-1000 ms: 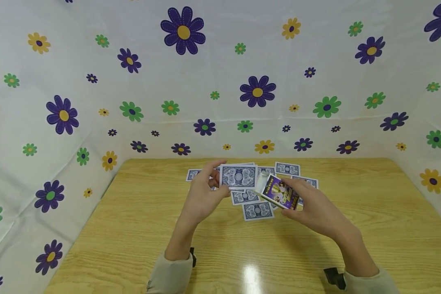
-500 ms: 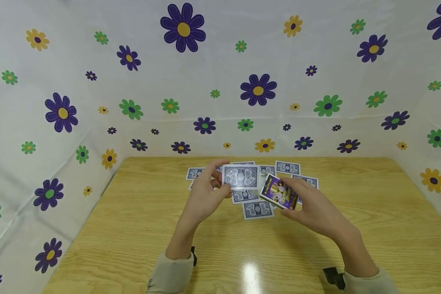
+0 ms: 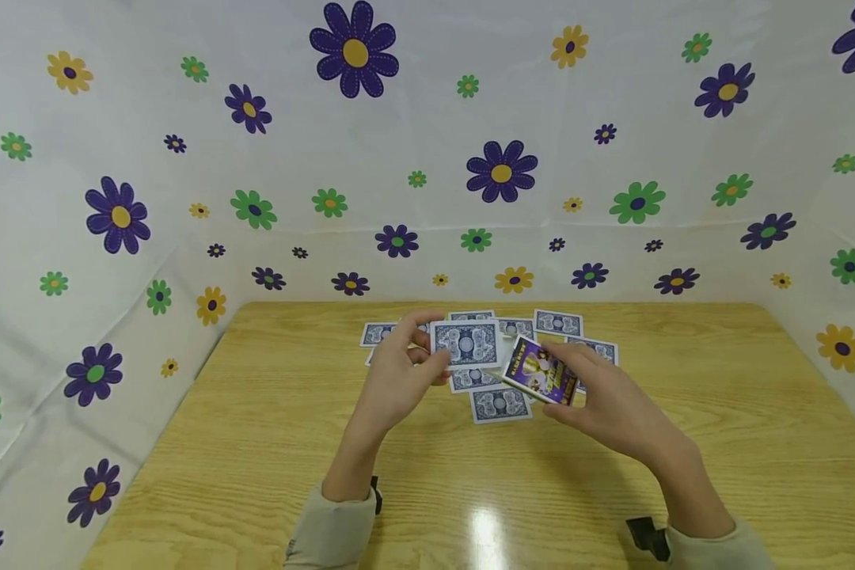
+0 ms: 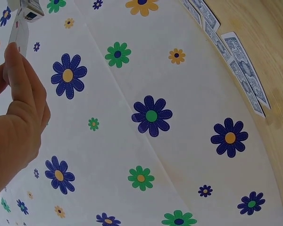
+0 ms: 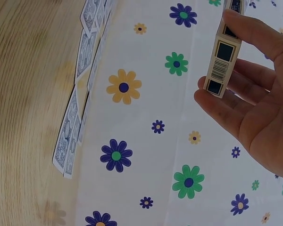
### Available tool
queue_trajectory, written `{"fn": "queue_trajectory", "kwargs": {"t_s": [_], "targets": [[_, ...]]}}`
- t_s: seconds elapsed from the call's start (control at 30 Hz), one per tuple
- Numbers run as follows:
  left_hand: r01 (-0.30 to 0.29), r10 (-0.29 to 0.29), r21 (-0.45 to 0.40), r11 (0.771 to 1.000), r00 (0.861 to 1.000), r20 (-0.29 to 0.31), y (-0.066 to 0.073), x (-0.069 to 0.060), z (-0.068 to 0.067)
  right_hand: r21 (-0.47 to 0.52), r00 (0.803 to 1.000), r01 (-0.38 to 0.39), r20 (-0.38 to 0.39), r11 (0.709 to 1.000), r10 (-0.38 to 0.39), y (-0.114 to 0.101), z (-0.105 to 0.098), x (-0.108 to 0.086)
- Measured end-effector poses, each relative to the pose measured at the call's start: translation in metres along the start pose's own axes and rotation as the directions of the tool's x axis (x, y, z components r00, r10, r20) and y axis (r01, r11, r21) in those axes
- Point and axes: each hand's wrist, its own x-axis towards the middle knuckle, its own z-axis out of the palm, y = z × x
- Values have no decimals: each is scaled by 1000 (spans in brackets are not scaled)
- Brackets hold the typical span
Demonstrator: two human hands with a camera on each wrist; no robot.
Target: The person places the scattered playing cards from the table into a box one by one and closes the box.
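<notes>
Over a yellow wood-grain table (image 3: 256,459), the right hand (image 3: 609,408) grips a purple-and-gold rectangular cardboard box (image 3: 537,369); at its nine o'clock, the left hand (image 3: 399,380) pinches a white-bordered rectangular playing card (image 3: 468,342), its ornate blue-patterned back showing.

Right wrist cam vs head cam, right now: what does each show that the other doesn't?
Only the right wrist view: the barcode on a narrow side of the box.

Only the head view: the left hand pinching a card, the box's purple front, and both sleeves.

Both: the right hand holding the box, loose cards lying on the table, and the flowered cloth behind.
</notes>
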Motion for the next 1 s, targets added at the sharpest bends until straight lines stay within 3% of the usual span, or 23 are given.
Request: {"fn": "queue_trajectory", "kwargs": {"t_s": [0.27,0.43,1.0], "targets": [[-28,29,27,999,999,-24,0,-1,1,-13,1000,18,-10,1000,-18,-4,-2,-3],[-25,24,-20,999,999,-33,-1,-1,0,-13,1000,16,-7,1000,-16,-5,-2,-3],[-62,62,-11,998,998,-10,0,-1,2,-21,999,51,-8,998,-51,-6,1,-3]]}}
